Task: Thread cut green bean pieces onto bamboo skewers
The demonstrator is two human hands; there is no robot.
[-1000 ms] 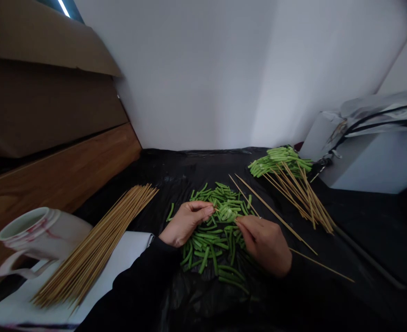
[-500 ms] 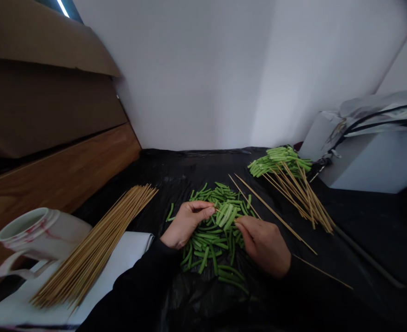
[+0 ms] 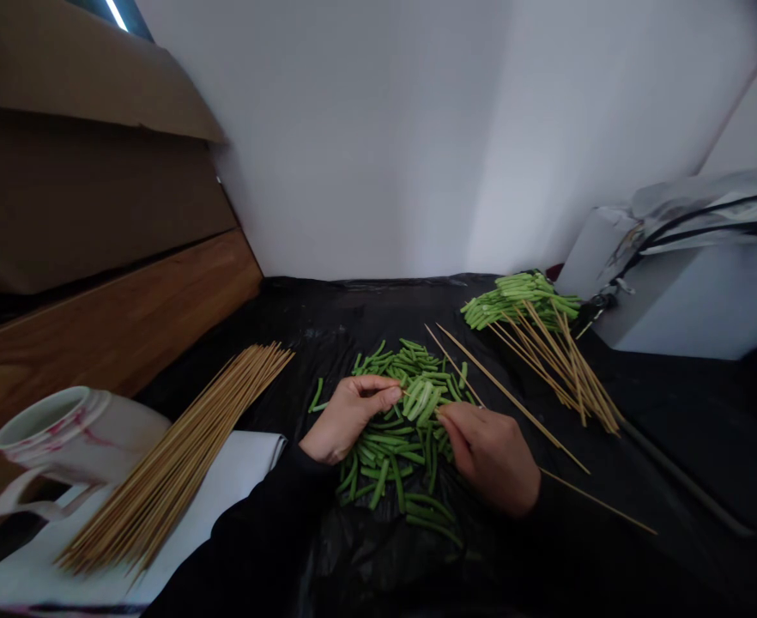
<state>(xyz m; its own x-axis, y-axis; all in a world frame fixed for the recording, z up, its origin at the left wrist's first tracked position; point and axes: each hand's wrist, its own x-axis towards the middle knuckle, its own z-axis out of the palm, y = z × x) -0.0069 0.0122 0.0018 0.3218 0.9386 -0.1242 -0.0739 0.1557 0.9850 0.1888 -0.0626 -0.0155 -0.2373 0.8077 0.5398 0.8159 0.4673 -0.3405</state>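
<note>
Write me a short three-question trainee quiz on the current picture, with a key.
1. True or false: the large bundle of thin tan wooden sticks lies to the left of the loose pile of dark-green cut beans.
2. Multiple choice: compared with the bare right hand, the neat stack of light-green beans is: A) nearer the camera; B) farther from the camera; C) underneath it.
3. Short answer: what is held between the bare left hand and the right hand?

Key: 1. True. 2. B. 3. A short row of pale-green bean pieces.

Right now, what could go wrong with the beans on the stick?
The left hand pinches the stick beside the beans; a hidden tip could prick it. Squeezed hard, the beans could split. The stick's other end pokes out past the right hand and might bump the loose sticks.
</note>
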